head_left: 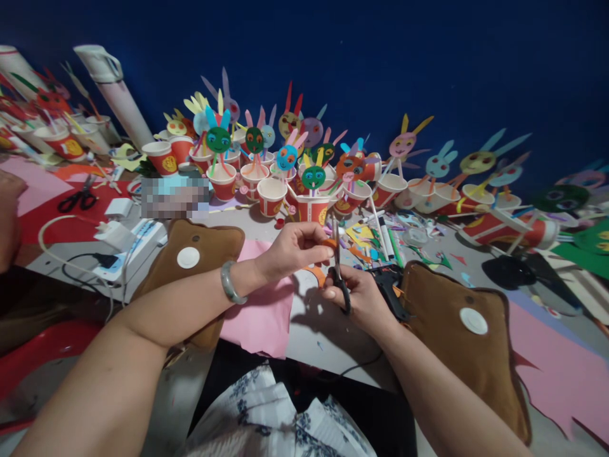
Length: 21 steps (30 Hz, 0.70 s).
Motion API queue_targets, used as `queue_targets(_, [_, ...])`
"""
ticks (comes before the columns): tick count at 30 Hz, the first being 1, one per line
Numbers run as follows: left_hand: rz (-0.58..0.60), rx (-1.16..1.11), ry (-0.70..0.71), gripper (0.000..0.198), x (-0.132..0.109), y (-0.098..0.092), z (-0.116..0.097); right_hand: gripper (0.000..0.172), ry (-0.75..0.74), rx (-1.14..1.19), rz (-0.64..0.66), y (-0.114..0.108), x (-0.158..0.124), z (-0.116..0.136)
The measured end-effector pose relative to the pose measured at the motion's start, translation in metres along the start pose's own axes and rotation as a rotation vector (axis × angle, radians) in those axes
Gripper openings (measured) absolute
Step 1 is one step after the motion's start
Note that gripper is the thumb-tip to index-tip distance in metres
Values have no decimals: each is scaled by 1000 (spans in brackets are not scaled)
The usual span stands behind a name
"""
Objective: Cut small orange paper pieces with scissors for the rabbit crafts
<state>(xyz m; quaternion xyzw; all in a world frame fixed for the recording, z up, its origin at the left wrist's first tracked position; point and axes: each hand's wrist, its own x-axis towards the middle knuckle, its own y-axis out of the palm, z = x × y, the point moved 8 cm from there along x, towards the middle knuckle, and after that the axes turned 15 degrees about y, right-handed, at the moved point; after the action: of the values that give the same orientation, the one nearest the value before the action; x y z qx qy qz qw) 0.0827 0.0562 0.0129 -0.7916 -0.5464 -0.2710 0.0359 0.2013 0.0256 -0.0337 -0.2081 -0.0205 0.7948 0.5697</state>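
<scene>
Over the middle of the table, my left hand pinches a small piece of orange paper. My right hand is closed round the black handles of a pair of scissors, whose blades point up and away beside the orange piece. Whether the blades touch the paper I cannot tell. Another orange paper scrap shows just below my left fingers. A sheet of pink paper lies under my left wrist. Close to my right hand lies a black glue gun.
Paper cups with coloured rabbit faces on sticks line the back by a blue wall. Brown padded warmers lie either side. Paper scraps and markers spread behind my hands. A power strip and another pair of scissors are left; another person's hand shows there.
</scene>
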Motion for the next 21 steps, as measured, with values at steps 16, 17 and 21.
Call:
queue_targets(16, [-11, -44, -9, 22, -1, -1, 3, 48, 11, 22, -5, -1, -1, 1])
queue_targets(17, [-11, -50, -9, 22, -1, -1, 4, 48, 11, 24, -3, 0, 0, 0])
queue_targets(21, [-10, -50, -14, 22, 0, -1, 5, 48, 7, 32, 4, 0, 0, -1])
